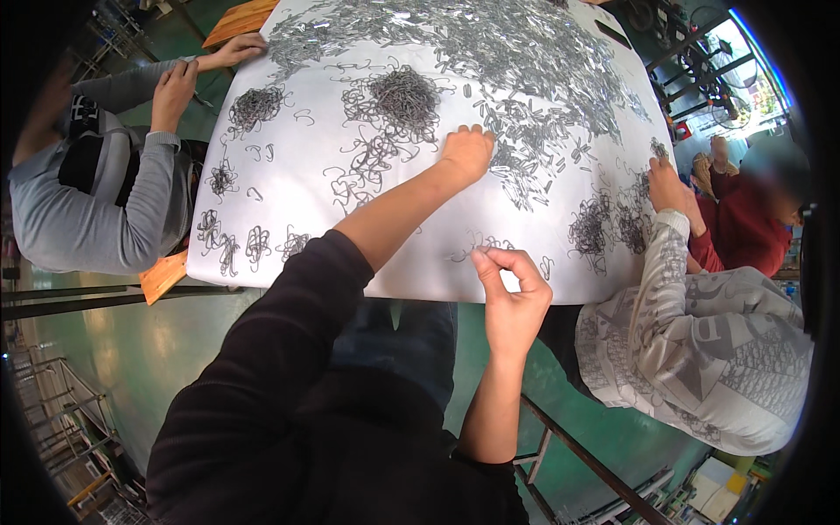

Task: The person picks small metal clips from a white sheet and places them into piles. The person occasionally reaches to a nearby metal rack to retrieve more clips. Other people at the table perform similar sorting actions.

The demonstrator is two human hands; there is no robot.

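My left hand (470, 152) reaches across the white table (420, 267), its fingers curled down at the edge of a spread of small, narrow, shiny metal pieces (529, 162). Whatever those fingers hold, if anything, is hidden beneath them. Close to the table's near edge, my right hand (514, 293) makes a pinch with thumb and forefinger. A thin curved wire hook (458, 256) shows at its fingertips, partly blurred. Just behind that hand lies a small group of dark wire hooks (497, 243). A dense heap of such hooks (405, 98) sits beyond my left forearm.
At the left, a person in a grey sweater (105, 206) rests a hand on the table edge. Another in a patterned light top (700, 341) works at the right, beside someone in red (757, 232). More hook piles (255, 107) (591, 229) lie along both sides.
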